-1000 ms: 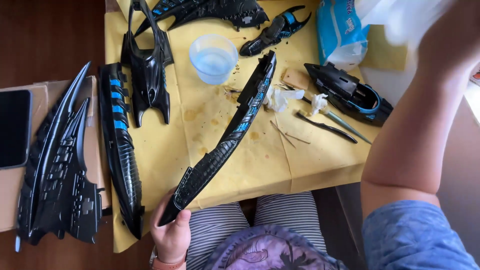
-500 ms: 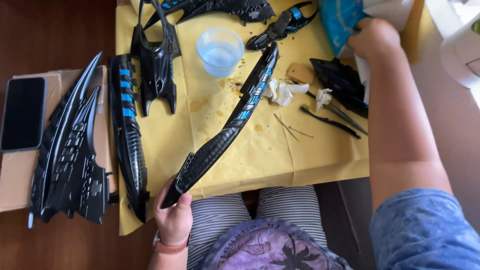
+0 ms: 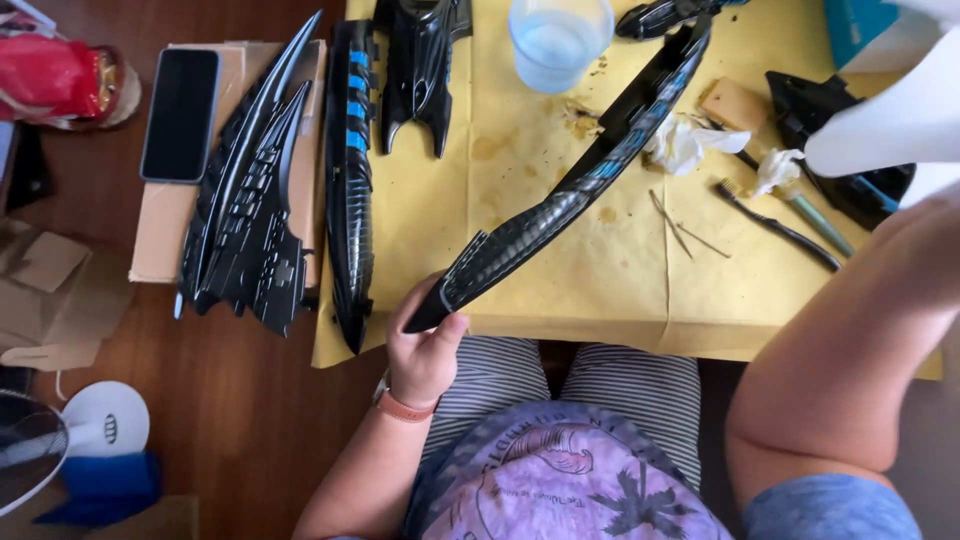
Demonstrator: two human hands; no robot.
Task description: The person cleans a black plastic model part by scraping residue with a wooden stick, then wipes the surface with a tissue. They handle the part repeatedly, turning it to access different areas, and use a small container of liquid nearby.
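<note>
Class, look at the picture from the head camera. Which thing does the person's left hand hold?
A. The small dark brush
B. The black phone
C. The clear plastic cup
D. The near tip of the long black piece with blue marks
D: the left hand grips the near tip of the long black piece, which slants across the yellow paper toward the clear cup.

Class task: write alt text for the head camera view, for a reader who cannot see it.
Seen from above, a seated person's left hand grips the near end of a long black and blue model part lying across a yellow paper. The right hand is out of view; only its arm shows. More black parts, a cup and a brush lie around.
</note>
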